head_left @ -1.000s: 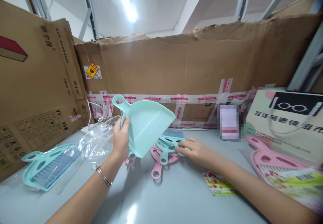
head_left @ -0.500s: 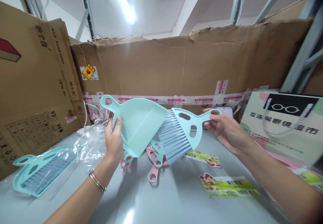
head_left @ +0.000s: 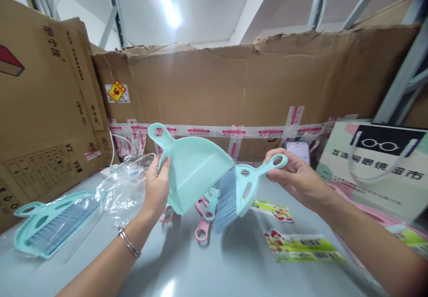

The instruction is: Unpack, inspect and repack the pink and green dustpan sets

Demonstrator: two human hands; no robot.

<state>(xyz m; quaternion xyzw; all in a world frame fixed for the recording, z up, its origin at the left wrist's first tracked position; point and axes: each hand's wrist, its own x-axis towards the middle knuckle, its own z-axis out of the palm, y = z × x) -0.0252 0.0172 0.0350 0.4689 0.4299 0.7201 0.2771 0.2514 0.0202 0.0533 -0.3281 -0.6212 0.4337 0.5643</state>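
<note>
My left hand (head_left: 157,185) grips a mint-green dustpan (head_left: 195,167) by its side, thumb on the inner face, handle loop up to the left. In my right hand (head_left: 290,170) is a mint hand brush (head_left: 247,185), pinched at its looped handle. Its blue bristles (head_left: 225,203) point down and left, slightly blurred, close to the dustpan's right corner; whether they touch I cannot tell. Both are held above the grey table. Behind and below them lie pink and mint handles (head_left: 202,230), partly hidden by the dustpan.
At left a bagged mint dustpan and brush set (head_left: 56,221) lies beside crumpled clear plastic (head_left: 125,190). Printed cards (head_left: 302,245) lie at right. A phone (head_left: 298,150) and a paper bag (head_left: 374,167) stand behind. Cardboard walls (head_left: 214,87) enclose the back and left.
The dustpan has shifted right and slightly down. The brush has moved lower and turned, its bristles now pointing more steeply down. More of the phone shows behind my right hand.
</note>
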